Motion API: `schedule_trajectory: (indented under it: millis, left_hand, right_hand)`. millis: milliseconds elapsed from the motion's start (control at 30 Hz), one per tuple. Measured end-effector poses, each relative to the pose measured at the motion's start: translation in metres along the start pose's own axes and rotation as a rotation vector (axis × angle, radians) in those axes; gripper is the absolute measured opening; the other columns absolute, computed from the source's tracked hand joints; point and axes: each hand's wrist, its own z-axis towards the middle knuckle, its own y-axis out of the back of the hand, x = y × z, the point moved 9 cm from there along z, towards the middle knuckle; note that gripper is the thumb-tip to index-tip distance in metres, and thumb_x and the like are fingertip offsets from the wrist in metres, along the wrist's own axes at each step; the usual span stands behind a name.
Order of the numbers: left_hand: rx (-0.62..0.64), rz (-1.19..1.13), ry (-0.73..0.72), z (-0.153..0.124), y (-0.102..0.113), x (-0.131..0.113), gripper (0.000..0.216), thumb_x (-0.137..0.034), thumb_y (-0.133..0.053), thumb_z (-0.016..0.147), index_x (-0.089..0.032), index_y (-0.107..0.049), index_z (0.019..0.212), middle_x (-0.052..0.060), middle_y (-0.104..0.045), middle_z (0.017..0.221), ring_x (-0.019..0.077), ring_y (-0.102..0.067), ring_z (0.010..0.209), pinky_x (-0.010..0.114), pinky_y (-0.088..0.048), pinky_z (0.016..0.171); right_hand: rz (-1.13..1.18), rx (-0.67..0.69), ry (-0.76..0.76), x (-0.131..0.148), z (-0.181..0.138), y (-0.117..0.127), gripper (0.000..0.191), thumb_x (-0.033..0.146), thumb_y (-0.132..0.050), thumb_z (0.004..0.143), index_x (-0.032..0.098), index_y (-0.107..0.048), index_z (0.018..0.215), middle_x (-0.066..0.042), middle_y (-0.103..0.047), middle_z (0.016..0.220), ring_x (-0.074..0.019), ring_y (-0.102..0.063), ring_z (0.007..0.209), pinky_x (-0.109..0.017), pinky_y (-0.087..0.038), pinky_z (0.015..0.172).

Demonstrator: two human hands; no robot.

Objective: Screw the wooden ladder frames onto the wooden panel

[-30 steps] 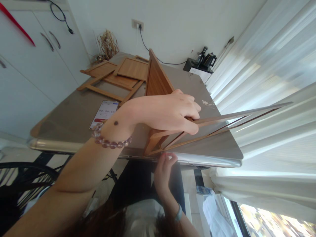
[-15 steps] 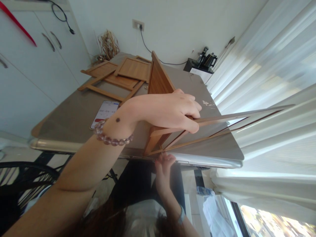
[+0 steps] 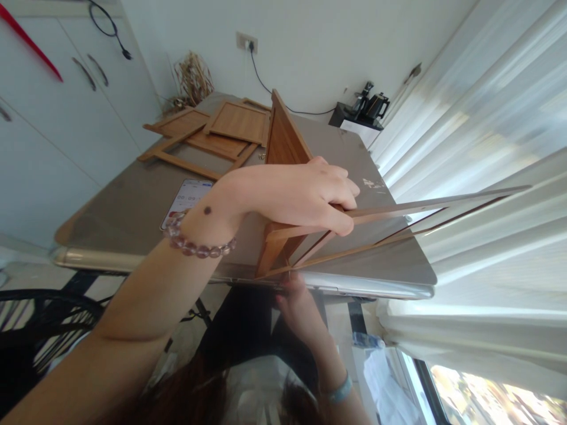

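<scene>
My left hand (image 3: pixel 310 195), with a beaded bracelet at the wrist, is closed over the top of a wooden frame (image 3: pixel 398 211) where it meets an upright slatted wooden panel (image 3: pixel 287 133). The frame's long rails stretch right, past the table's edge. Low at the front edge, my right hand (image 3: pixel 299 301) is pinched around a thin rod (image 3: pixel 289 270) at the frame's near corner. The rod's lower part is hidden by the fingers, so I cannot make out its exact kind.
More wooden panels and frames (image 3: pixel 228 125) lie at the table's back left. Small metal pieces (image 3: pixel 261 156) rest beside the upright panel. A phone (image 3: pixel 186 198) with a timer lies left of my left wrist. White curtains (image 3: pixel 478 147) hang at the right.
My right hand has turned at the rod, its fingers curling in and its wrist swinging to the right. My left hand keeps its hold on the frame.
</scene>
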Motion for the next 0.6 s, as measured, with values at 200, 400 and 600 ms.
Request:
schedule_trajectory:
  millis: [200,400,600]
  left_hand:
    - [0.005,-0.002,-0.004,0.0,-0.001,0.001,0.037,-0.035,-0.047,0.088,-0.016,-0.032,0.061,0.0,-0.047,0.073,0.0138,-0.043,0.079,0.034,-0.026,0.09]
    - [0.002,-0.018,-0.005,0.001,0.0,0.002,0.039,-0.039,-0.049,0.088,-0.017,-0.034,0.06,0.0,-0.049,0.073,0.0142,-0.043,0.079,0.033,-0.028,0.091]
    - [-0.008,-0.008,-0.007,0.001,0.0,0.002,0.038,-0.038,-0.048,0.088,-0.017,-0.034,0.06,0.001,-0.05,0.073,0.0145,-0.044,0.081,0.033,-0.028,0.092]
  right_hand:
    - [-0.262,-0.125,0.08,-0.001,-0.004,0.008,0.031,0.05,-0.054,0.094,0.02,-0.055,0.096,-0.01,-0.061,0.094,-0.0231,-0.056,0.081,-0.041,-0.049,0.073]
    - [-0.077,-0.244,0.133,-0.001,-0.004,0.026,0.028,0.04,-0.065,0.092,0.024,-0.053,0.073,0.0,-0.058,0.066,-0.0167,-0.054,0.065,-0.032,-0.043,0.064]
    - [0.068,-0.325,-0.03,-0.006,0.003,0.034,0.032,0.04,-0.056,0.097,0.023,-0.053,0.07,0.002,-0.058,0.063,-0.0135,-0.056,0.06,-0.026,-0.044,0.059]
